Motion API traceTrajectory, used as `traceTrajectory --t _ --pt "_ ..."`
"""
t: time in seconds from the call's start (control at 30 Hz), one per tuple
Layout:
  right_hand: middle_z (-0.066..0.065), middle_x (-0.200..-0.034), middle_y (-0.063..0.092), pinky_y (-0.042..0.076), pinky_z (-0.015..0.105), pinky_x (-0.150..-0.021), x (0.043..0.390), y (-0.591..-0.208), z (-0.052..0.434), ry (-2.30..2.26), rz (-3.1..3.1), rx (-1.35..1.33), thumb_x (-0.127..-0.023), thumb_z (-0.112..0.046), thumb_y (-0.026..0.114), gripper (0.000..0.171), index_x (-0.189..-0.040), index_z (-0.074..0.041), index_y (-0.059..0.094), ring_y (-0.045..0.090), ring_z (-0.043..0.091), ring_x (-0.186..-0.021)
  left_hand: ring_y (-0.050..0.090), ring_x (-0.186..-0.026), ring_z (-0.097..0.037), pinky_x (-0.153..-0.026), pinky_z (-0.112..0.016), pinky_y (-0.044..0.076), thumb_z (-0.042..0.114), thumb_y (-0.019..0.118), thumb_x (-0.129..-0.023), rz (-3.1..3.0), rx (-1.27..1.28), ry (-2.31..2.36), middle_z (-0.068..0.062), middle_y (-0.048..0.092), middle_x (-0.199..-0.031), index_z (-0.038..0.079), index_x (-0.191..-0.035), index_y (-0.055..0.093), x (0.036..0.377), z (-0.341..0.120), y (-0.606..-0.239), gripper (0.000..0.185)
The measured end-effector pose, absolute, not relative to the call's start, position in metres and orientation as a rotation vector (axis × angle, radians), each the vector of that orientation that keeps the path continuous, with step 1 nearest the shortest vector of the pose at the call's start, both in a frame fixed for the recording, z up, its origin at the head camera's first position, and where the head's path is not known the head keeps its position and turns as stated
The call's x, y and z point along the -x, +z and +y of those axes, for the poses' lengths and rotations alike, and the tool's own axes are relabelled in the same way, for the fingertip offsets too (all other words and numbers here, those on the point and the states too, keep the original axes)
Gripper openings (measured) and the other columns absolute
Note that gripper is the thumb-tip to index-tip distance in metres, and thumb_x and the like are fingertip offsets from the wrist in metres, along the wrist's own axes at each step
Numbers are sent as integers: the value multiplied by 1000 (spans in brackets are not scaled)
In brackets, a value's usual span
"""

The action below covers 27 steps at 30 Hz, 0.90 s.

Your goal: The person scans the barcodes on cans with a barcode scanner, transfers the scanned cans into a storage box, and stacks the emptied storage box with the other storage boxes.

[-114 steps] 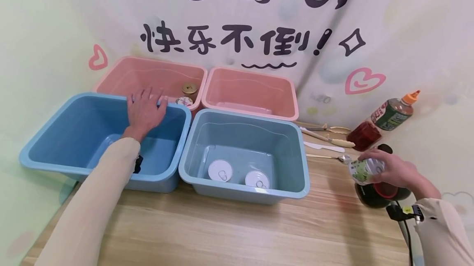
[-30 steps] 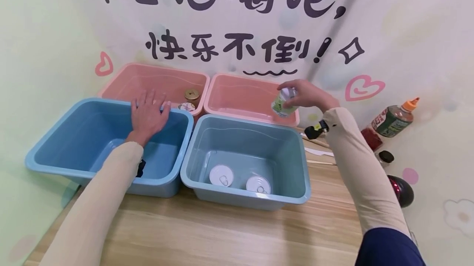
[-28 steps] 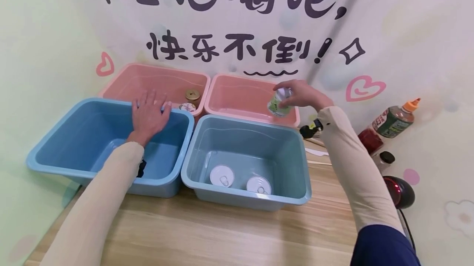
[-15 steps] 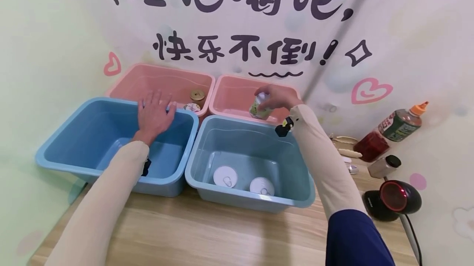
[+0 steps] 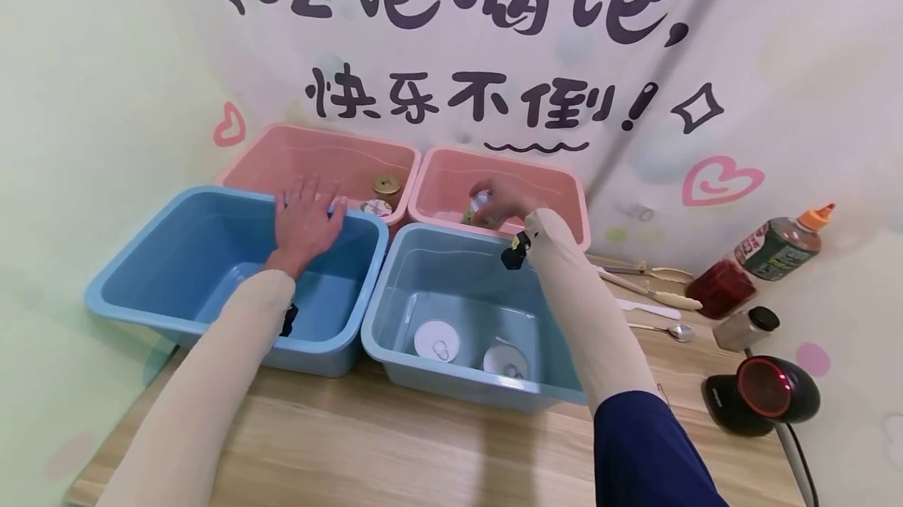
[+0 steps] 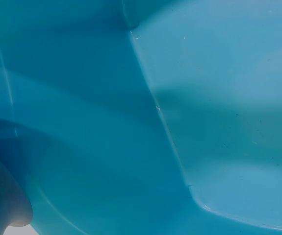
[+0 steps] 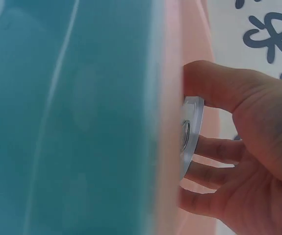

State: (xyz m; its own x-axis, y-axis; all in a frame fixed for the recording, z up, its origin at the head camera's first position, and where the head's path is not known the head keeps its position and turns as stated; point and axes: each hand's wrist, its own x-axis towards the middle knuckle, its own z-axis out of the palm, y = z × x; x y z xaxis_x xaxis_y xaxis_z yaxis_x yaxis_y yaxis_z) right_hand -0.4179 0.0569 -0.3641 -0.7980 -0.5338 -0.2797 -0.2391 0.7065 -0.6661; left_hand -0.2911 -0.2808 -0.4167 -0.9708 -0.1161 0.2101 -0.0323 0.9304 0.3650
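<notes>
The right hand has its thumb and fingers curled round opposite sides of a small cylindrical can with a white-and-green wrapper and a silvery ring-pull top, parted only by the can's width. That can is inside the right-hand rectangular pink plastic bin, below its rim; whether its base touches the bin floor cannot be told. The left hand lies palm down with straight, slightly spread fingers over the far rim of a deep blue plastic bin, gripping nothing. Beyond it, the left-hand pink plastic bin contains a gold-topped metal can and, just beside that, a can with a patterned pale lid. The nearer grey-blue plastic bin holds two white-topped ring-pull cans, standing apart. To the right on the wood-grain worktop are beige-tipped tongs, a white plastic knife, a metal spoon, a red sauce bottle with an orange nozzle cap, a clear shaker with a black lid and a rounded black device with a red ring.
</notes>
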Motion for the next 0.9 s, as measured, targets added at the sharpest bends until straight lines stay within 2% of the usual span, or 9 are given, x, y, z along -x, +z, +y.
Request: traceTrajectory --t 0.13,0.23,0.53,0.77,0.9 --pt "14 -126 59 56 31 -70 422 -376 48 -812 2480 586 -84 -7 76 54 -135 -4 58 62 26 -86 9 -155 -41 -123 -63 -1 48 31 -104 -2858 -101 -533 -17 15 -168 16 -157 32 291 -279 -418 61" --pt "14 -131 56 55 28 -71 425 -382 39 -776 2502 591 -87 -10 75 52 -136 -5 58 60 27 -94 11 -154 -41 -123 -63 0 47 32 -104 -2843 -104 -533 -17 17 -167 17 -157 33 290 -279 -418 60" --pt "12 -132 57 56 31 -75 428 -393 21 -763 2493 606 -90 -13 72 44 -132 -6 61 57 29 -102 11 -154 -41 -123 -64 1 46 34 -104 -2836 -113 -533 -16 17 -168 17 -157 33 291 -282 -418 60" --pt "10 -124 64 55 34 -91 431 -409 8 -773 2508 655 -91 -9 69 33 -125 -10 66 58 28 -108 9 -155 -41 -122 -65 2 46 33 -104 -2852 -119 -523 -16 16 -168 17 -157 33 291 -284 -418 60" --pt "9 -125 63 54 35 -98 432 -415 5 -803 2495 627 -91 -5 66 34 -125 -11 65 56 28 -113 7 -155 -40 -122 -64 2 48 31 -104 -2862 -118 -526 -15 15 -168 18 -157 32 290 -284 -418 61"
